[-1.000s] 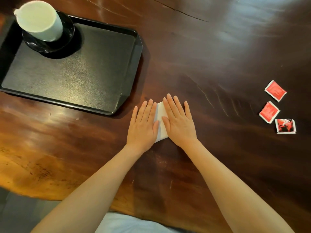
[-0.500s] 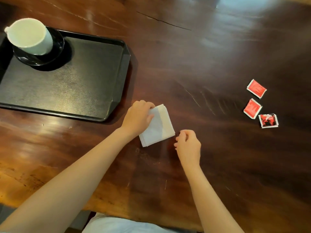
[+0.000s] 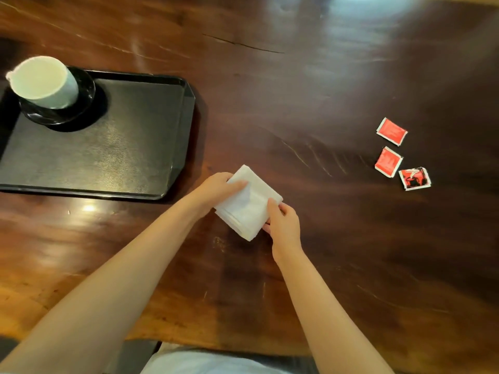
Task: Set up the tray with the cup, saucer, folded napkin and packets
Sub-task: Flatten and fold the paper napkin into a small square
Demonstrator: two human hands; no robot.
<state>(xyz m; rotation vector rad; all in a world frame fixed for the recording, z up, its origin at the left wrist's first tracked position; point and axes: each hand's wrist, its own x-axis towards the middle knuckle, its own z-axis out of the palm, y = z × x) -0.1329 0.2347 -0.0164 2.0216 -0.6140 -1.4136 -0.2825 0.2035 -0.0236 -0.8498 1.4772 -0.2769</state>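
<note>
At the near middle of the dark wooden table, both hands hold the white folded napkin, which sits just off the tray's near right corner and not in it; the left hand grips the napkin's left edge, thumb laid across the top and the other fingers curled out of sight beneath; the right hand pinches its near right edge, thumb on top, fingers curled under; whether the napkin rests on the wood or is lifted I cannot tell. Farther off to the right, well apart from the tray, three red packets lie in a loose cluster on the table. To the left, the black tray carries only a black saucer in its far left corner; the white cup stands upright on that saucer, and its inside looks pale and bare.
</note>
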